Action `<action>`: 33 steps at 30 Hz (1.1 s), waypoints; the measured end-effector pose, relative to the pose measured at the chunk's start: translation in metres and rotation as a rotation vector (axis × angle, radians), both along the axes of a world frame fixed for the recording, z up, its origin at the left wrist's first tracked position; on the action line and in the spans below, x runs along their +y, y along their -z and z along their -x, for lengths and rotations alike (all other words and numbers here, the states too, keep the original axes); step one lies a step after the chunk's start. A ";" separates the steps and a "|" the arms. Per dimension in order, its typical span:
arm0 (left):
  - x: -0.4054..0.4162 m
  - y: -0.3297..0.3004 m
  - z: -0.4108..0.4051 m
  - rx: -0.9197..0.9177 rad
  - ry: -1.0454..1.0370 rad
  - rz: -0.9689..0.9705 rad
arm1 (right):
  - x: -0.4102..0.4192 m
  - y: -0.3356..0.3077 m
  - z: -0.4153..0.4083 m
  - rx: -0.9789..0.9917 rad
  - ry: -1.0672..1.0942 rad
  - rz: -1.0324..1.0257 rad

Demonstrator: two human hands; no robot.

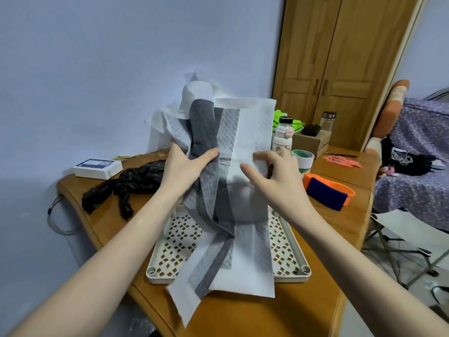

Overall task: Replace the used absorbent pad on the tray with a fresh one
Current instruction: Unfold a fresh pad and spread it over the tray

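Grey-and-white absorbent pad is up off the perforated tray, its tail trailing over the near rim. Left hand clamps the grey folds; right hand seems to pinch the white edge. Black bag lies left on the wooden table
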State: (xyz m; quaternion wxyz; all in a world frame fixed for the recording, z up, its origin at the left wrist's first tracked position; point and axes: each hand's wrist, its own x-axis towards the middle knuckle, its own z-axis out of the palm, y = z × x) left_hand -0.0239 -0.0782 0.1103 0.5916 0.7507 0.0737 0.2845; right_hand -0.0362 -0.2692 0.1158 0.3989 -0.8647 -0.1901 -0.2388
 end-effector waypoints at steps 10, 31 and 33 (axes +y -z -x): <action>-0.011 -0.003 -0.001 -0.075 0.118 0.042 | 0.002 0.004 -0.031 0.173 -0.029 -0.197; 0.070 -0.004 -0.019 0.228 -0.253 -0.687 | -0.044 -0.018 -0.074 0.009 0.120 -0.072; 0.078 0.002 -0.025 0.294 -0.273 -0.778 | -0.045 -0.016 -0.077 0.092 0.079 -0.163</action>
